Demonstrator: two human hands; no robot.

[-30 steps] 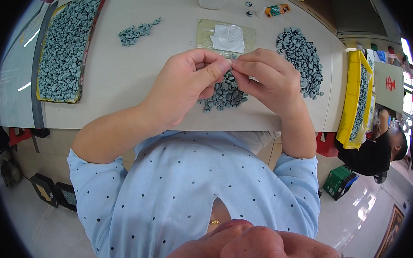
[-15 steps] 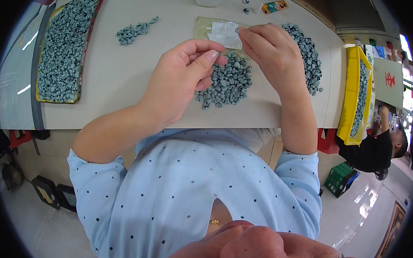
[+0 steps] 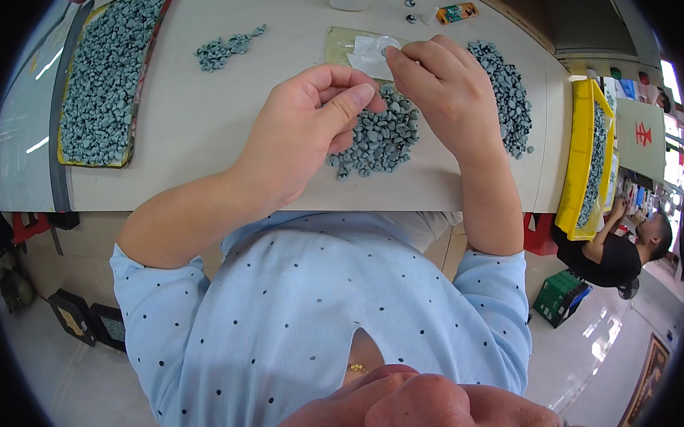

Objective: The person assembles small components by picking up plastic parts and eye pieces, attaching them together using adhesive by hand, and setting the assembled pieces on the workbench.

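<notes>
My left hand (image 3: 304, 124) is closed, thumb pressed against the forefinger over the left edge of a pile of small blue-grey rounded pieces (image 3: 379, 143). Whatever its fingertips may hold is hidden. Across from it my right hand (image 3: 447, 84) pinches a small grey piece (image 3: 385, 52) between thumb and forefinger, a short way above the pile. Just behind the hands lies a pale green mat (image 3: 338, 47) with a white sheet (image 3: 369, 60) and a small clear round dish (image 3: 386, 43) on it.
A long tray (image 3: 62, 117) of the same pieces stands at the left. A small cluster (image 3: 223, 51) and a larger heap (image 3: 507, 95) lie on the table (image 3: 185, 130). At the right are a yellow bin (image 3: 578, 159) and another person (image 3: 611, 248). An orange-and-green packet (image 3: 457, 12) is far back.
My right hand has come slightly left, closer to the left hand. The small grey piece seen at my left fingertips earlier no longer shows. The other person has raised an arm.
</notes>
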